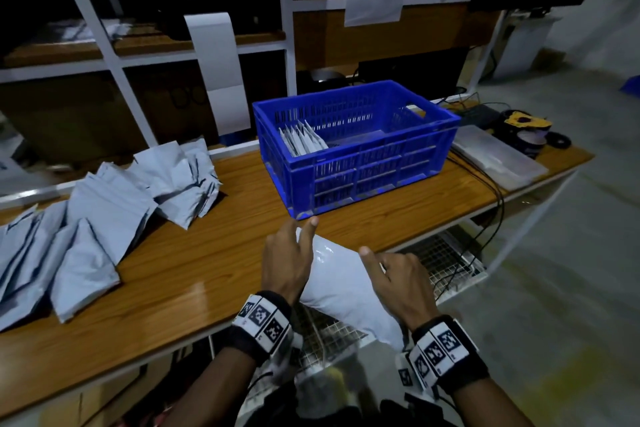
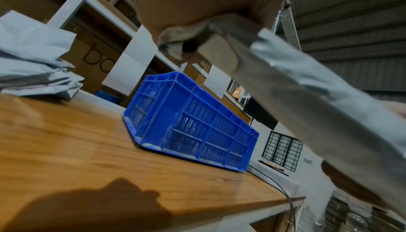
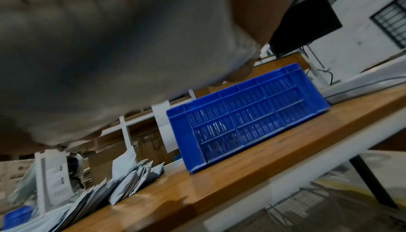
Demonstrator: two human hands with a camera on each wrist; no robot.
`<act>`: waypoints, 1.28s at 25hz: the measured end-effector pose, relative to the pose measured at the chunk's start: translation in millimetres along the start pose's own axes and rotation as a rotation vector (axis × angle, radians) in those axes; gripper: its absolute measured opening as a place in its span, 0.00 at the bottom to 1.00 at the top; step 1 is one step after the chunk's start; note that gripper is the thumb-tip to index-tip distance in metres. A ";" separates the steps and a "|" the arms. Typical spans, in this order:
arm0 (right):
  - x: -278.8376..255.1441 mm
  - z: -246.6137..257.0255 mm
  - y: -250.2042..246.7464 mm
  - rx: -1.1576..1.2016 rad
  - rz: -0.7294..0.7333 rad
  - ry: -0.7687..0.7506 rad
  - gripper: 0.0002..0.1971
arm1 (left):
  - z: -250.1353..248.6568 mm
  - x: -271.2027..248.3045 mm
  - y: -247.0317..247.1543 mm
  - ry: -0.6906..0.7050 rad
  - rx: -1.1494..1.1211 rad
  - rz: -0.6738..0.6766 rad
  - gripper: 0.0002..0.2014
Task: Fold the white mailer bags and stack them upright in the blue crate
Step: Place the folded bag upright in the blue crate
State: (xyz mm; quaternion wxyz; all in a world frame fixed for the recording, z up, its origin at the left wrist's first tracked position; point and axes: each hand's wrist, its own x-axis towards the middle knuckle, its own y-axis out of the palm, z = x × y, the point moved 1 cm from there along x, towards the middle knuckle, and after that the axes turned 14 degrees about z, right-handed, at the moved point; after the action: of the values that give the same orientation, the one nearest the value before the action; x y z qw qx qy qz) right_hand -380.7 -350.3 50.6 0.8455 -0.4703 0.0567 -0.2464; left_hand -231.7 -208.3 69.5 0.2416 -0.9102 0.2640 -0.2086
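Observation:
A white mailer bag [image 1: 341, 284] hangs over the wooden table's [image 1: 194, 263] front edge, held between both hands. My left hand [image 1: 294, 253] grips its far left end, fingers on top. My right hand [image 1: 391, 276] grips the right side; in the right wrist view its fingertips [image 3: 239, 74] curl round the bag's [image 3: 110, 53] edge. The left wrist view shows the bag [image 2: 307, 100] creased under the palm. Just beyond the hands stands the blue crate [image 1: 381, 170] [image 2: 197, 122] [image 3: 248, 114]. Several folded bags [image 1: 303, 142] lean upright at its left end.
A loose pile of white mailer bags [image 1: 104, 211] [image 2: 33, 58] [image 3: 131, 180] covers the table's left. Right of the crate lie a clear plastic box [image 1: 498, 156], tape rolls [image 1: 526, 132] and black cables [image 1: 485, 184]. White shelving stands behind; a wire rack [image 1: 446, 260] sits below.

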 end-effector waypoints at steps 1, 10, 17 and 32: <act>2.8 2.8 0.1 0.002 -0.005 -0.005 0.35 | -3.4 2.1 -0.6 -0.006 0.001 0.002 0.22; 53.9 -9.3 -43.4 0.043 0.093 -0.221 0.31 | -25.6 56.4 -12.2 0.230 -0.017 -0.092 0.22; 129.0 -15.1 -96.6 0.015 -0.025 -0.274 0.24 | -39.0 149.6 -29.0 0.255 -0.061 -0.205 0.10; 305.4 19.6 -124.8 0.323 -0.157 -0.080 0.08 | 48.7 268.5 -28.6 -0.030 0.169 -0.067 0.11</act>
State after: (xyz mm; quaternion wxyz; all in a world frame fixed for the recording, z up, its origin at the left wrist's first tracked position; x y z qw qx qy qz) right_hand -153.3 -533.2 205.7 0.8899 -0.3407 -0.0542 -0.2985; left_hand 11.5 -327.1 114.2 0.3144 -0.8978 0.2111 -0.2247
